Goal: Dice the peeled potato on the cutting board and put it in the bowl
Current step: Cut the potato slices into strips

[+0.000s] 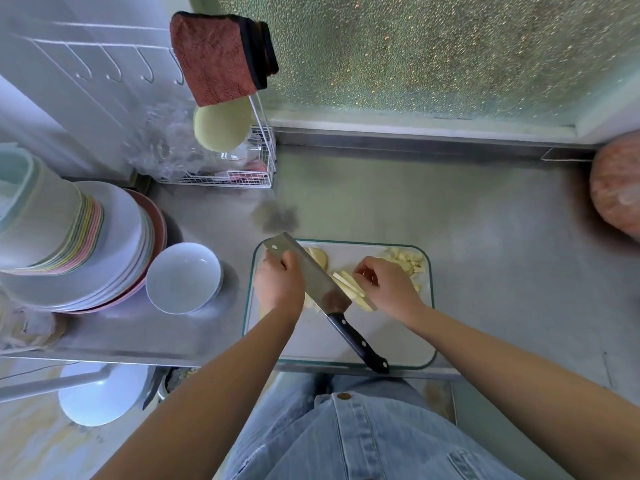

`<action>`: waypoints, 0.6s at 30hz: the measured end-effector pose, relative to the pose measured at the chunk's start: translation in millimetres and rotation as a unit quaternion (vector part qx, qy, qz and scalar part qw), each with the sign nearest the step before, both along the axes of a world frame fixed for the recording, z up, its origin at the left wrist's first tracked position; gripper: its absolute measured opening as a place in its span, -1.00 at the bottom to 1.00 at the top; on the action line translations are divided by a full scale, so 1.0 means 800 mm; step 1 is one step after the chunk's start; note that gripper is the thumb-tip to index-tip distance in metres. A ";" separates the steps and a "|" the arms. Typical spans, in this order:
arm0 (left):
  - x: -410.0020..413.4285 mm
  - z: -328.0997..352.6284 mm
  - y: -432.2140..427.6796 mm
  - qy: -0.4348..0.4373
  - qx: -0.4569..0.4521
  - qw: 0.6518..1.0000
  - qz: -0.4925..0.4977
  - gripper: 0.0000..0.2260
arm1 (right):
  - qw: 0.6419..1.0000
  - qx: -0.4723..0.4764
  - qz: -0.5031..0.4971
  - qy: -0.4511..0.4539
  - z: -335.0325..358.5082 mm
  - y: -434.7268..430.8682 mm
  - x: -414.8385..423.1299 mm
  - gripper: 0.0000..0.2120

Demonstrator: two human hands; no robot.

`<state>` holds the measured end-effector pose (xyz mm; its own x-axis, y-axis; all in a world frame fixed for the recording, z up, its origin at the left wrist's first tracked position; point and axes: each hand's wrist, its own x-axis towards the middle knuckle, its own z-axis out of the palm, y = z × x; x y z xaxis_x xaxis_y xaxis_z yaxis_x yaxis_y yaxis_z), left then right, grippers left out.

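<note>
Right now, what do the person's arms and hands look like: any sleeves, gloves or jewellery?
Both forearms are bare up to the frame edge, no sleeve showing. The left hand and right hand wear no gloves; no ring, watch or bracelet shows. Light blue denim clothing shows below.

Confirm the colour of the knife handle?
Black. The knife handle lies free on the cutting board; it shows best in the head view.
</note>
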<state>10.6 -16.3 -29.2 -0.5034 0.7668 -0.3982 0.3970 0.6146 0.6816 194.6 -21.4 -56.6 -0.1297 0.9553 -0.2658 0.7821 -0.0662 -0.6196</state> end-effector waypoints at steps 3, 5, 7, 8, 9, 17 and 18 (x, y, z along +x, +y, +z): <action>0.014 -0.003 0.009 -0.034 0.003 0.999 -0.022 -0.80 | 0.994 -0.073 -0.016 0.081 0.026 -0.004 0.009 -0.74; 0.028 -0.001 0.016 -0.028 0.001 0.998 -0.054 -0.81 | 0.986 -0.148 -0.005 0.073 0.037 -0.009 0.014 -0.52; 0.042 0.001 0.020 -0.023 0.007 0.996 -0.091 -0.82 | 0.985 -0.167 0.009 0.027 0.041 -0.014 0.021 -0.31; 0.049 0.003 0.021 -0.029 0.016 0.994 -0.104 -0.84 | 0.987 -0.157 0.016 0.014 0.040 -0.017 0.025 -0.25; 0.054 0.004 0.022 -0.037 0.021 0.993 -0.114 -0.86 | 0.989 -0.145 0.022 0.012 0.040 -0.020 0.028 -0.25; 0.052 -0.007 0.021 -0.084 0.059 0.936 -0.337 -0.82 | 0.990 -0.025 -0.124 0.066 0.038 -0.037 0.052 -0.83; 0.043 -0.016 0.022 0.022 0.065 0.888 -0.454 -0.72 | 0.985 -0.016 -0.154 0.079 0.037 -0.037 0.056 -0.80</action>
<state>44.9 1.3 -42.2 0.3335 0.9028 -0.2714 0.7165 -0.0556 0.6953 239.3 -51.0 -26.8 0.1225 0.9473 -0.2959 0.6157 -0.3064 -0.7260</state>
